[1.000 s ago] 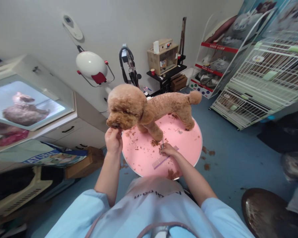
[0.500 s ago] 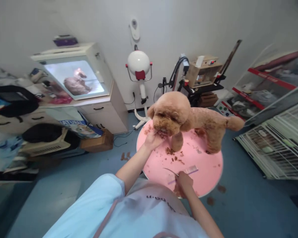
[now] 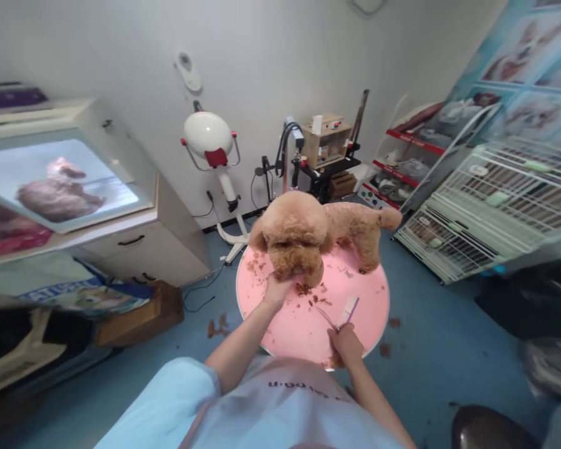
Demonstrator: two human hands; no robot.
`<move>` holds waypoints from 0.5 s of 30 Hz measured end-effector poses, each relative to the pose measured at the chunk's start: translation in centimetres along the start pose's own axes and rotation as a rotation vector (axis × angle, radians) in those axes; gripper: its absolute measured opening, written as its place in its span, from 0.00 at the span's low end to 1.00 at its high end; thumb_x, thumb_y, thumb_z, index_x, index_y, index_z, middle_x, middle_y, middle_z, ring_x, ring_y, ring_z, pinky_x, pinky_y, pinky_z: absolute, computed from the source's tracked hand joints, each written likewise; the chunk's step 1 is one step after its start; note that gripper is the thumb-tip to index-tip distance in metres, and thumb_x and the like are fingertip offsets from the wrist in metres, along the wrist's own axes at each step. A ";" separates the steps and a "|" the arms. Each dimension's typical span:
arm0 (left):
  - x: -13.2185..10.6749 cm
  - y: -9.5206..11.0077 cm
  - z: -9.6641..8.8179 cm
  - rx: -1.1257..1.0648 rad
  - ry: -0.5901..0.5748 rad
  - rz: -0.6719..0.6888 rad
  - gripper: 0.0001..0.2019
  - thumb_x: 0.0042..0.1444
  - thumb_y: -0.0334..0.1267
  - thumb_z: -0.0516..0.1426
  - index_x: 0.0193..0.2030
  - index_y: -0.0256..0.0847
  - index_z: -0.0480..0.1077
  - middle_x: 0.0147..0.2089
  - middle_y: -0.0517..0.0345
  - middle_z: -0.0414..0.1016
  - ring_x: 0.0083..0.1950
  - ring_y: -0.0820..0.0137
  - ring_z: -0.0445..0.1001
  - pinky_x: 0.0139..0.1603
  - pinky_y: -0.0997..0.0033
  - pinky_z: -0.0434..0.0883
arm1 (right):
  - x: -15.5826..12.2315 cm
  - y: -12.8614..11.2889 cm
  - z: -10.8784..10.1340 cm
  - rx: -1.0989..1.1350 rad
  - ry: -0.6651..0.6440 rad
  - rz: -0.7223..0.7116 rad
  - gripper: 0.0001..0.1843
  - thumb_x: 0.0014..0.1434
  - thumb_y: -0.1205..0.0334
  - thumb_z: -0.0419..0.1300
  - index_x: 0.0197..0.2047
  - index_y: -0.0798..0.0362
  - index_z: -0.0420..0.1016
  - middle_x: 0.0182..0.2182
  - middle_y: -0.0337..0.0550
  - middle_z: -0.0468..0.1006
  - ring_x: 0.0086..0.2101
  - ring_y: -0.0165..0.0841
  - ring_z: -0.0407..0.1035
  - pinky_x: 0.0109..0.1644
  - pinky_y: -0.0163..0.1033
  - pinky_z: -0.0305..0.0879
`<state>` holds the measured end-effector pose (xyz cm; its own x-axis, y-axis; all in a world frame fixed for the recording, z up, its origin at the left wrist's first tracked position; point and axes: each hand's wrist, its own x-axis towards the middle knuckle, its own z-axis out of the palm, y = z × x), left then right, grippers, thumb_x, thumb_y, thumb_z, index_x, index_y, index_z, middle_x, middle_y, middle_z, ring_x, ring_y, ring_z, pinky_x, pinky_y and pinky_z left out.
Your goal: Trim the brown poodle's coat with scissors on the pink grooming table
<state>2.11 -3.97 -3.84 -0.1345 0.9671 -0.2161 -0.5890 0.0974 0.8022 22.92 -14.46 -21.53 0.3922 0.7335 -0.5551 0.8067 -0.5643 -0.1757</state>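
Two hands at a brown dog on a pink table

Head view: one curly brown dog [image 3: 308, 231] stands on the round pink table [image 3: 369, 293], head toward the near side, tail to the far right. The left hand [image 3: 277, 291] is cupped under its chin, fingers closed on the muzzle fur; the fingertips are buried in the coat. The right hand [image 3: 345, 343], at the table's near edge, is clenched round the handles of thin scissors [image 3: 327, 317], blades pointing far-left; whether the blades are parted is too small to tell. One pale comb [image 3: 350, 308] juts out just beyond that hand; held or lying flat, I cannot tell. Fur clippings [image 3: 303, 289] litter the table. The apron lettering is blurred; wire cages [image 3: 490, 206] at right are cut off.
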 end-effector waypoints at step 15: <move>7.7 6.7 -8.2 -0.231 0.032 -0.300 0.13 0.62 0.36 0.45 0.40 0.40 0.69 0.38 0.58 0.75 0.36 0.74 0.72 0.32 0.76 0.68 | -5.8 -4.6 -3.0 0.344 0.116 0.167 0.19 0.61 0.61 0.47 0.45 0.64 0.73 0.42 0.62 0.77 0.45 0.43 0.72 0.44 0.39 0.64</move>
<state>-9.39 2.24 -4.69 0.0491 0.8954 -0.4426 -0.7698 0.3163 0.5544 18.22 -14.97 -15.01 0.5688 0.6474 -0.5074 0.5400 -0.7592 -0.3634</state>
